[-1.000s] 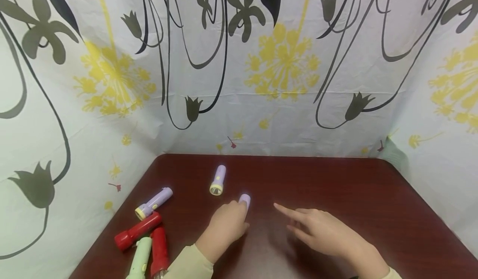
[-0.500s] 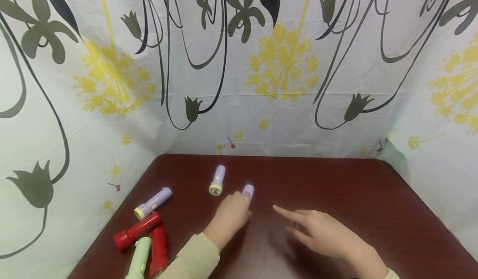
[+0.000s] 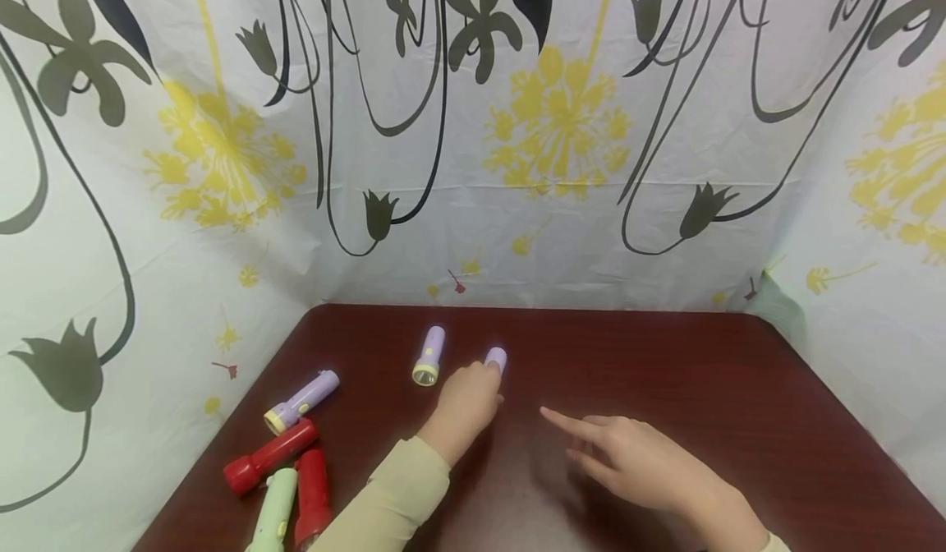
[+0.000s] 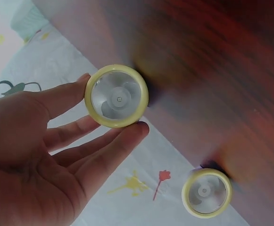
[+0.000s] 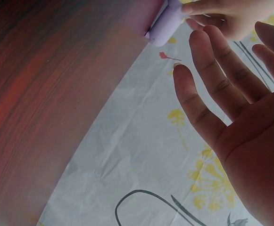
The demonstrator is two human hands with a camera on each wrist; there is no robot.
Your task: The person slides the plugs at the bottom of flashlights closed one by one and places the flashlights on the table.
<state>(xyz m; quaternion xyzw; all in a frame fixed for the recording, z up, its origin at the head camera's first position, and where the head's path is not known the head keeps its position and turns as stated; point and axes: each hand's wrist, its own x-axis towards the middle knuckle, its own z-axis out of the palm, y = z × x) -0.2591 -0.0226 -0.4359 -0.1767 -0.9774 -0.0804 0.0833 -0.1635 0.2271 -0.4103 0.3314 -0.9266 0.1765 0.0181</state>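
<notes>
My left hand (image 3: 467, 400) pinches a lilac flashlight (image 3: 496, 358) between thumb and fingers, close over the dark red table. In the left wrist view its yellow-rimmed lens (image 4: 119, 96) faces the camera, thumb on one side and fingertips on the other. From the right wrist view, the lilac barrel (image 5: 166, 24) shows beside the left hand's fingertips. A second lilac flashlight (image 3: 429, 356) lies to the left of that hand, lens toward me. My right hand (image 3: 643, 462) holds nothing; its index finger points out and the others bend loosely over the table.
At the table's left lie another lilac flashlight (image 3: 302, 402), a red flashlight (image 3: 272, 457), a second red one (image 3: 314, 494) partly behind the left sleeve, and a light green flashlight (image 3: 274, 511). A flower-printed white sheet (image 3: 473, 149) hangs behind the table (image 3: 628, 363) and along both sides.
My left hand has carried the lilac flashlight away from me and slightly right, to about level with the second lilac one. The right hand has stayed in place.
</notes>
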